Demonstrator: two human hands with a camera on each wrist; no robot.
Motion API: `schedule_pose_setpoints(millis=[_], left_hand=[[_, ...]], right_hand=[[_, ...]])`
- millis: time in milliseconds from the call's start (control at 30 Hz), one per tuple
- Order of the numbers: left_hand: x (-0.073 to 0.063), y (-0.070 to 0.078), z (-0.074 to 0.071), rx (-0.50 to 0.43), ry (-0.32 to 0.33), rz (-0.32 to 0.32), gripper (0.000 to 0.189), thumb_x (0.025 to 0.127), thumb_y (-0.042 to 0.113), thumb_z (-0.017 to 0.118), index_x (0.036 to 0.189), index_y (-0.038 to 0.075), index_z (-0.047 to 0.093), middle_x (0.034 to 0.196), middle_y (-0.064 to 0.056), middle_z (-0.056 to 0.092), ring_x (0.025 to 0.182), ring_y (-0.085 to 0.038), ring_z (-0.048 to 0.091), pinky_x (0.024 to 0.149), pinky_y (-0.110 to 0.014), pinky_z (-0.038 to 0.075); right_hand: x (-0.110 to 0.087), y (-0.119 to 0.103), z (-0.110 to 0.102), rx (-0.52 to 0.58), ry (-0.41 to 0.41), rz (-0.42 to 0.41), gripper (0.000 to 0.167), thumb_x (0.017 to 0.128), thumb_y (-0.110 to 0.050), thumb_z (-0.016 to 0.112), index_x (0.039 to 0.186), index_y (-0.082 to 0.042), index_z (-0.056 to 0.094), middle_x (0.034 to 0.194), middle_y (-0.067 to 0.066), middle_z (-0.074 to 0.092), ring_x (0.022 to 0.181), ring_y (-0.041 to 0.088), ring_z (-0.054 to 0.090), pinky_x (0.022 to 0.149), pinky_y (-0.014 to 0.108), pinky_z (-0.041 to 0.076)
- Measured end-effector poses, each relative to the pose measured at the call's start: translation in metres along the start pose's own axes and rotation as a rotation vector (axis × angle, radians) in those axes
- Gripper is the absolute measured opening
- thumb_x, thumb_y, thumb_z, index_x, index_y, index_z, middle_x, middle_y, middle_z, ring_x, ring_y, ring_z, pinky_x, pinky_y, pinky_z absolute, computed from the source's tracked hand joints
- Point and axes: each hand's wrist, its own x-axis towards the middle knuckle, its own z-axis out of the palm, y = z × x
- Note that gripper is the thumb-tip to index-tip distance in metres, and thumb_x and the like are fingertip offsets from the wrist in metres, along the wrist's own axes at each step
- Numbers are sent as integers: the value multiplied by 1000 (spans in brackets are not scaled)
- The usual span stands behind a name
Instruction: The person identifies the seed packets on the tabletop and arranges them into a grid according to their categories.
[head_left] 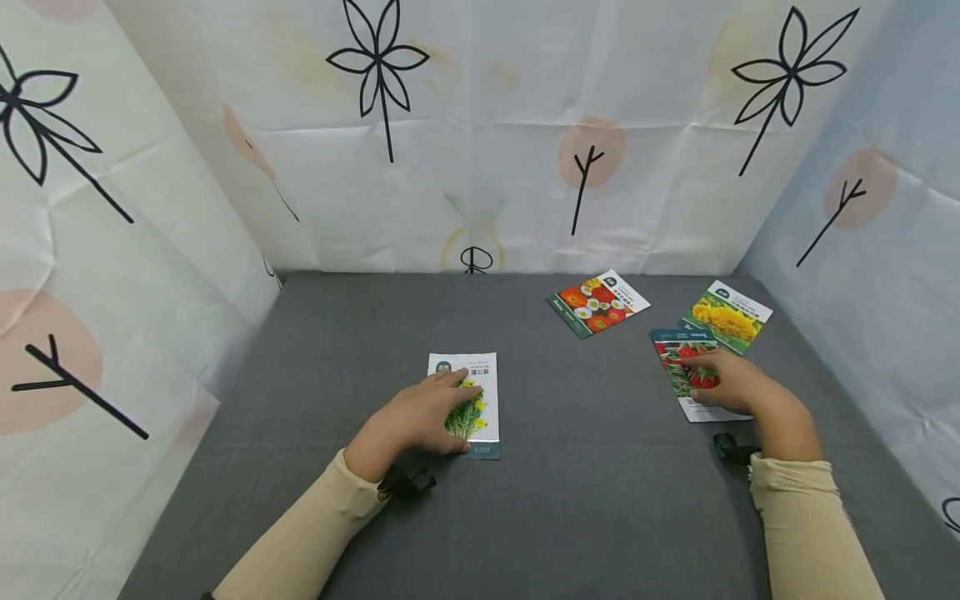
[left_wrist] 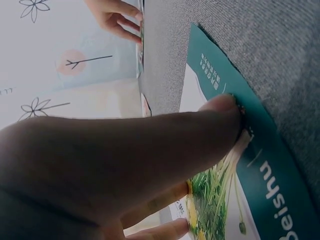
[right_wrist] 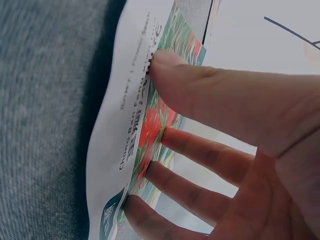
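Altogether, four printed packets lie on one grey table (head_left: 592, 475), and two hands work over two of them. The left hand (head_left: 420, 417) is spread over one yellow-flowered green plant packet (head_left: 480, 417), near the middle of the table; its thumb touches the teal band, set apart from the fingers, two of whose tips show on the picture in the left wrist view. The right hand (head_left: 742, 387) has its fingers extended and parted on one red-flowered packet (head_left: 675, 364), at the right side; one thumb and three fingertips show against its printed face, and whether that packet's wavy white edge is raised I cannot tell. Just beyond, one yellow-flowered packet (head_left: 727, 318) meets it, corners overlapping, while one packet of orange, red and white blooms (head_left: 598, 302) lies tilted near the back edge, apart from the other three. Two beige sleeves (head_left: 813, 525) cover the forearms, and one black device (head_left: 735, 450) shows beside each wrist, two in all
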Motion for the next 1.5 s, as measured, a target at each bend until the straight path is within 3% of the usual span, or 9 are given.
schedule_pose_setpoints(millis=[367, 567, 867, 1067, 1500], left_hand=[[-1, 2, -1, -3, 1, 7, 82, 90, 44, 85, 161, 22, 50, 175, -11, 31, 163, -40, 25, 124, -64, 35], [-1, 1, -1, -14, 3, 1, 82, 89, 43, 85, 161, 23, 50, 175, -10, 31, 163, -39, 25, 124, -63, 34], [-1, 1, -1, -14, 11, 1, 83, 88, 44, 86, 160, 23, 51, 174, -10, 32, 163, -40, 26, 123, -64, 35], [-1, 1, -1, -10, 14, 0, 83, 88, 45, 86, 160, 23, 51, 174, -11, 33, 163, -40, 25, 123, -65, 35], [-2, 1, -2, -15, 11, 4, 82, 88, 44, 86, 159, 22, 52, 174, -11, 33, 163, -40, 25, 124, -64, 35]], right_hand=[[3, -6, -1, -34, -28, 29, 65, 94, -17, 79, 146, 12, 54, 144, 45, 48, 123, 58, 54, 100, 71, 48], [5, -9, 0, -24, -39, 33, 64, 94, -18, 79, 142, 17, 55, 135, 43, 59, 112, 50, 61, 95, 66, 52], [7, -15, 2, -24, -68, 48, 66, 96, -19, 77, 148, 13, 51, 132, 42, 60, 97, 39, 59, 87, 57, 55], [6, -21, 1, -43, -72, 60, 67, 97, -20, 76, 151, 10, 50, 134, 44, 57, 101, 43, 58, 89, 60, 54], [5, -33, 5, -59, -54, 35, 65, 95, -19, 79, 148, 10, 54, 130, 42, 61, 96, 39, 56, 82, 52, 53]])
